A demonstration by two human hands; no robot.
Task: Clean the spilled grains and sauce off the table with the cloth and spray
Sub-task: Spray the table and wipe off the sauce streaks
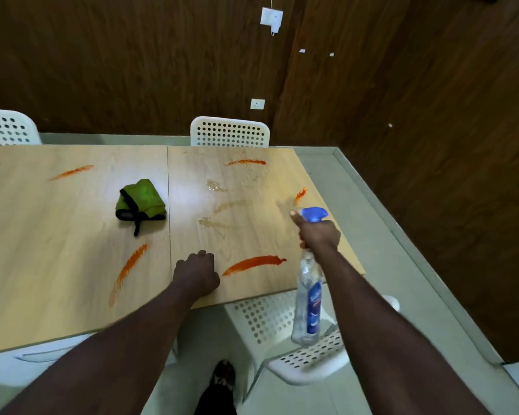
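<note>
A light wooden table [57, 241] carries several orange-red sauce streaks, the largest [252, 263] near its front edge. Wet, pale smears [219, 205] lie in the middle of the right half. A crumpled green cloth [141, 202] with black trim rests near the table's centre, untouched. My right hand [319, 232] grips the neck of a clear spray bottle [307, 304] with a blue nozzle [313, 214] over the table's right edge, forefinger on the trigger. My left hand [197, 272] rests as a closed fist on the table near the front edge, holding nothing.
White perforated chairs stand behind the table [229, 131], at the far left [8, 127] and under the near right corner [306, 354]. Dark wood-panelled walls close in behind and on the right. My shoe [222, 378] is on the grey floor below.
</note>
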